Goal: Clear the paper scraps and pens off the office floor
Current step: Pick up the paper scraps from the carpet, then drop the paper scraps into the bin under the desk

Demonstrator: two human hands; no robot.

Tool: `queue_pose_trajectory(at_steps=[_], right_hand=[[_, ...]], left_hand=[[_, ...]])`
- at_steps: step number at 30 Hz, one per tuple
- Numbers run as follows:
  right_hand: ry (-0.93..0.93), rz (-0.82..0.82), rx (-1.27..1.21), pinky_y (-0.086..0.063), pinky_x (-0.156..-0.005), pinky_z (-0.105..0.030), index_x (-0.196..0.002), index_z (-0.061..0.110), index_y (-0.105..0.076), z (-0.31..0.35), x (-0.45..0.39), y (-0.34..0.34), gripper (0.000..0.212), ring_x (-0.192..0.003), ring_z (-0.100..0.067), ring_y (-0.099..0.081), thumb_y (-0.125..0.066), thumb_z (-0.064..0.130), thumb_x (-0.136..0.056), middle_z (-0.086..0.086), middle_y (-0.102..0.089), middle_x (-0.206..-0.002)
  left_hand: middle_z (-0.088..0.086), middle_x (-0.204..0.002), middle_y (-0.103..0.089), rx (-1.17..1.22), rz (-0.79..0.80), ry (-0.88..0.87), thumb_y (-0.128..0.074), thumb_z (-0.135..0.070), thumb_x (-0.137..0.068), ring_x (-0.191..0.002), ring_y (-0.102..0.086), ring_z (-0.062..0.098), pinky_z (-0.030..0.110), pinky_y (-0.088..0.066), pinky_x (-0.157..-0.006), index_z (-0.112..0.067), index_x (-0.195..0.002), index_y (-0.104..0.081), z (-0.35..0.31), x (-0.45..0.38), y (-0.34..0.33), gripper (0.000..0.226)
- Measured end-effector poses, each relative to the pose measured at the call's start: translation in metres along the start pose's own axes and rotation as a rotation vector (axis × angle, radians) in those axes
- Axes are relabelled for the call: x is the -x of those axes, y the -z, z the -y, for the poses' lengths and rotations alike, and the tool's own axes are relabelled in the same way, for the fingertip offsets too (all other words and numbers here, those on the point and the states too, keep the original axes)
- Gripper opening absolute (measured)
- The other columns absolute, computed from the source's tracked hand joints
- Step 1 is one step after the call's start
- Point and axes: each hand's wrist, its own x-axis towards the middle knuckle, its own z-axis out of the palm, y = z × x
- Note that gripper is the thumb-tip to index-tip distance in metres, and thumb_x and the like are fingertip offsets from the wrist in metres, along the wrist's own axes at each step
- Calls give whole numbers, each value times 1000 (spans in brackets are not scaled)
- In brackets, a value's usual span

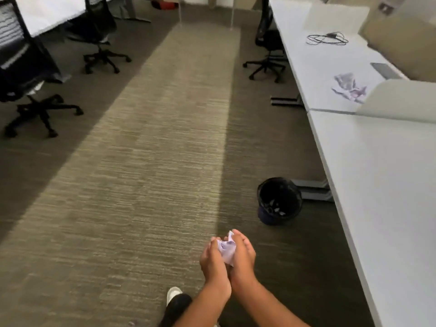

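We see the black five-star-base office chairs (44,109) at about ten o'clock, beside the white desks (47,17) on that side, and between them and the right-hand row runs the grey-green striped carpet floor (141,161), on which we can make out no loose scraps or pens. At about six o'clock, low in the view, our left hand (213,263) and right hand (243,253) are pressed together, fingers curled round a crumpled pale lilac paper scrap (227,250) that sits between the palms, well above the carpet. We judge this wad to be very light, soft and springy: it will compress under the slightest squeeze, is not fragile, and may puff open again once released. It is best held round its bulk with cupped fingers, not by a loose corner that could tear or unfold. It looks creased all over, with a pointed fold poking up past the fingertips. Just beyond the hands, at about two o'clock from them, stands the round black waste bin (279,200) on the floor, with a few pale bits visible inside. Farther right, at about one o'clock in the view, a second crumpled lilac paper (350,88) lies on the long white desk (377,173), near a coiled black cable (326,38) and cream divider panels (401,100).
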Motion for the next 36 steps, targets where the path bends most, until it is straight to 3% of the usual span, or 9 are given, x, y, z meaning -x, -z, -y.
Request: queue_pose_trajectory(at_steps=[6, 12, 15, 19, 21, 24, 29, 33, 36], right_hand=[[84, -169, -69, -56, -56, -29, -107, 8, -65, 57, -69, 1, 18, -65, -19, -69, -61, 9, -90, -10, -70, -80], [179, -298, -161, -55, -84, -45, -114, 3, -63, 118, -134, -27, 23, -90, -31, -67, -60, 9, -92, -24, -68, -105], [188, -362, -219, -50, -99, -54, -113, 2, -64, 147, -163, -48, 23, -102, -38, -67, -60, 13, -93, -26, -67, -111], [163, -440, -316, -52, -96, -55, -104, 12, -69, 173, -199, -63, 17, -99, -37, -70, -64, 20, -89, -21, -71, -105], [142, -472, -378, -52, -96, -56, -106, 14, -69, 182, -213, -65, 22, -100, -36, -70, -67, 24, -86, -20, -71, -108], [124, -555, -446, -53, -94, -56, -109, 17, -69, 196, -237, -64, 29, -100, -35, -69, -70, 28, -82, -18, -70, -110], [88, -642, -482, -55, -91, -52, -106, 17, -70, 216, -275, -52, 29, -97, -32, -71, -71, 30, -80, -16, -73, -107], [68, -689, -485, -59, -77, -40, -106, 15, -70, 233, -315, -36, 26, -95, -31, -71, -68, 27, -84, -15, -72, -106], [38, -695, -479, -58, -86, -48, -109, 14, -68, 247, -346, -26, 27, -98, -33, -70, -67, 28, -85, -16, -71, -109]], left_hand=[[10, -79, -76, -249, 140, 3, -58, -24, -93, -73, -72, 23, 31, -54, -66, -9, -83, -73, 2, -36, -90, 23], [11, -98, -74, -419, 349, 56, -55, -25, -95, -91, -71, 23, 36, -58, -79, -13, -105, -68, -17, -88, -182, 21], [11, -101, -74, -453, 414, 62, -55, -27, -96, -91, -71, 23, 40, -59, -85, -15, -105, -68, -32, -112, -226, 20], [6, -100, -74, -520, 497, 74, -53, -35, -95, -91, -72, 20, 38, -60, -81, -17, -109, -67, -47, -132, -271, 27], [2, -96, -74, -546, 502, 105, -52, -40, -95, -88, -72, 16, 30, -57, -72, -21, -104, -68, -51, -140, -288, 26], [4, -94, -73, -617, 503, 162, -50, -44, -94, -86, -71, 20, 30, -55, -67, -20, -100, -67, -51, -152, -316, 30], [12, -104, -70, -672, 548, 235, -45, -42, -97, -97, -68, 27, 44, -54, -92, -14, -105, -66, -37, -165, -361, 35], [11, -107, -69, -740, 565, 257, -42, -44, -98, -99, -67, 24, 37, -53, -87, -18, -101, -64, -20, -179, -397, 34], [7, -104, -69, -769, 564, 266, -43, -44, -97, -96, -67, 21, 32, -54, -75, -17, -110, -63, -2, -196, -427, 36]])
